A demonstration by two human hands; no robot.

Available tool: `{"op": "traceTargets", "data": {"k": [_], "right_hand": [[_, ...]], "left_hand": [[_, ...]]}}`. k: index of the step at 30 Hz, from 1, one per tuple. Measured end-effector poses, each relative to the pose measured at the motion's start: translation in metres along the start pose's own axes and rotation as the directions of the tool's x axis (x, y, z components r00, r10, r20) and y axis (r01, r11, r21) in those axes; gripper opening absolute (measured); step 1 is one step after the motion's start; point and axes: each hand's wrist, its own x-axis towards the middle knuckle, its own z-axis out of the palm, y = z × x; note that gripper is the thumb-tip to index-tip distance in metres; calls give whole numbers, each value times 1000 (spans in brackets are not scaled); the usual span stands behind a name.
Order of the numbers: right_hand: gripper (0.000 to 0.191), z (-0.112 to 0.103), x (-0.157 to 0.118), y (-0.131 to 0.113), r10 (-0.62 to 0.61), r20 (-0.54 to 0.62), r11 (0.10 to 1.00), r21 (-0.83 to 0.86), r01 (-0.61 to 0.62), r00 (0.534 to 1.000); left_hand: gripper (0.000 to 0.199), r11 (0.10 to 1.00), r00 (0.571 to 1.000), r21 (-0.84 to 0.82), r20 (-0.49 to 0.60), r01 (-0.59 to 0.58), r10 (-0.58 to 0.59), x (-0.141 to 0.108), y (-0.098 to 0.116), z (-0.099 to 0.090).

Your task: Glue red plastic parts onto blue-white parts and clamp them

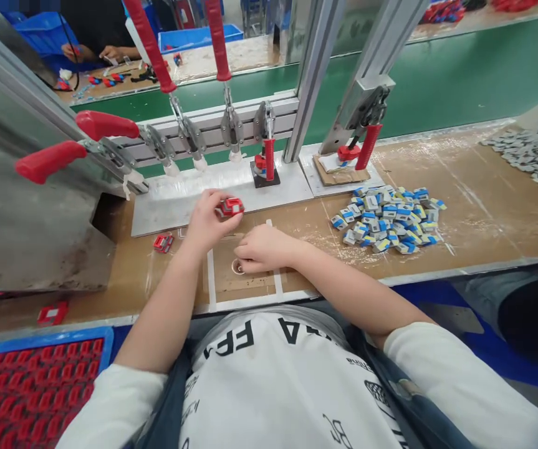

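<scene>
My left hand (210,221) holds a red part (230,207) with a pale centre between thumb and fingers, above the front edge of the metal plate (166,206). To its right, my right hand (260,248) is closed, fingertips down at a small white ring (237,267) on the brown bench. Whatever its fingers hold is hidden. Another red part (163,242) lies on the bench left of my left wrist. A pile of small grey, blue and yellow blocks (385,218) is right of my right hand.
Red-handled toggle clamps (189,134) stand on a rail behind my hands, with one more clamp (366,140) at right. A blue-rimmed tray (108,349) of red parts is at lower left. Grey pieces (530,153) lie far right. A person's hands (112,53) show across the bench.
</scene>
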Motion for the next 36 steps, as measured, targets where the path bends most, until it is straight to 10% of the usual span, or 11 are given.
{"op": "traceTargets", "data": {"k": [6,15,21,23,36], "right_hand": [[34,2,-3,0,35,-22,975,219,-30,999],[39,0,-15,19,133,-247,853,521,15,960],[37,-12,-22,39,586,-563,777,593,-209,583],[38,-12,-21,43,631,-559,759,589,-278,537],[40,-5,-17,48,622,-470,769,518,-375,627]], "left_hand": [[47,900,982,-393,107,186,-157,9,-26,41],[33,959,987,-265,151,100,-61,3,-25,38],[30,980,982,-189,188,57,-21,3,-27,41],[29,985,981,-167,194,40,-7,3,-28,42],[30,994,981,-107,193,17,4,2,-29,42]]}}
